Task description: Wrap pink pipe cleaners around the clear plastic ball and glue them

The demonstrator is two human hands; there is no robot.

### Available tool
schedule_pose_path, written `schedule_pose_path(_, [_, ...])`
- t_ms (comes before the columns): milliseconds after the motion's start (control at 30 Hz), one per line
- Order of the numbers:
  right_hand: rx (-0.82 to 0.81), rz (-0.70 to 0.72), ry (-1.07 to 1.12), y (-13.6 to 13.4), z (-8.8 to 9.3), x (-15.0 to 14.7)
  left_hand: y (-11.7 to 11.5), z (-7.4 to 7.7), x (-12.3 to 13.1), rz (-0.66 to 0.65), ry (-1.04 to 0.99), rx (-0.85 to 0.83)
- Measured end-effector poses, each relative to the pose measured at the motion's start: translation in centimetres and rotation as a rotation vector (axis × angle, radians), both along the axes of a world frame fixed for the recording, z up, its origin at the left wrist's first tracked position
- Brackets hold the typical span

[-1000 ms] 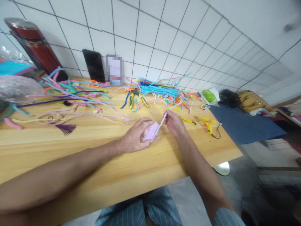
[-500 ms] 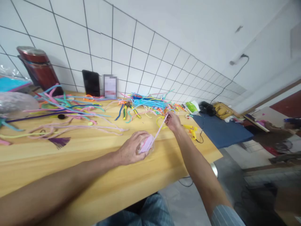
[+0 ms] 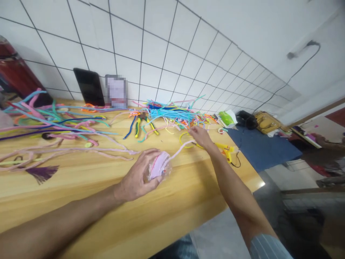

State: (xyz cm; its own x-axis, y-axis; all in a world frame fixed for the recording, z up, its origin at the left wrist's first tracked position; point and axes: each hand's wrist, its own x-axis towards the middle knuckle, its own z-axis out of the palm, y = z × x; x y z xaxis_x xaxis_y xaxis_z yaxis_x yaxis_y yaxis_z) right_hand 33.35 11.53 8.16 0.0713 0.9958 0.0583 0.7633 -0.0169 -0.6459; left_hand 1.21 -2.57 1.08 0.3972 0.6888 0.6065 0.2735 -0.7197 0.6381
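My left hand [image 3: 138, 178] is wrapped round a clear plastic ball [image 3: 167, 172] with a band of lilac pipe cleaner [image 3: 159, 166] on it. From the band, a loose lilac tail runs right and sags toward my right hand [image 3: 201, 136]. That hand is closed, fingers bent down by a yellow loop [image 3: 183, 139] at the edge of a pile of coloured pipe cleaners [image 3: 172, 114]. What its fingers hold, if anything, is hidden. Just right of the wrist lies a yellow glue gun [image 3: 227, 151].
Pliers with green and yellow handles [image 3: 138, 127] lie behind the ball. More pipe cleaners [image 3: 59, 126] and a purple tassel [image 3: 43, 173] spread leftward. A black phone [image 3: 88, 86] leans on the tiled wall beside a red flask [image 3: 18, 72]. A dark blue sheet [image 3: 264, 147] lies right of the table.
The lilac tail was pulled straight up to my right hand; now it hangs slack in a curve. My left hand has turned the ball slightly. The view has shifted right.
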Motion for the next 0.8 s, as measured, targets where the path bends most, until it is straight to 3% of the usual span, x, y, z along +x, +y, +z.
schedule_pose_path(133, [-0.081,0.107,-0.210,-2.8,-2.9,0.2,-0.1,0.2,-0.2,0.026,-0.058,0.022])
schedule_pose_path(200, [-0.118,0.149,-0.276,-2.2,-3.7,-0.5,-0.3,0.3,-0.3,-0.004,-0.063,0.033])
schedule_pose_path(267, [-0.140,0.171,-0.320,-0.3,-3.4,-1.2,-0.5,0.3,-0.2,-0.060,-0.060,0.031])
schedule_pose_path(333, [-0.126,0.162,-0.342,2.5,-1.8,-1.7,-0.7,0.2,-0.1,-0.111,-0.071,0.026])
schedule_pose_path(467, [0.026,0.047,-0.306,8.3,3.8,-1.5,-0.7,0.1,0.0,-0.131,-0.089,0.020])
schedule_pose_path(567, [0.036,0.005,-0.215,10.1,7.4,-0.7,-0.6,-0.1,0.0,-0.111,-0.080,0.024])
schedule_pose_path(633, [0.010,0.012,-0.128,9.4,8.5,-0.2,-0.4,-0.2,0.1,-0.082,-0.068,0.014])
schedule_pose_path(733, [0.030,0.035,0.063,6.0,8.4,0.5,0.0,-0.4,0.2,-0.030,-0.050,-0.031])
schedule_pose_path(800, [0.056,0.069,0.395,2.8,7.8,1.0,0.2,-0.4,0.1,0.001,-0.041,-0.064])
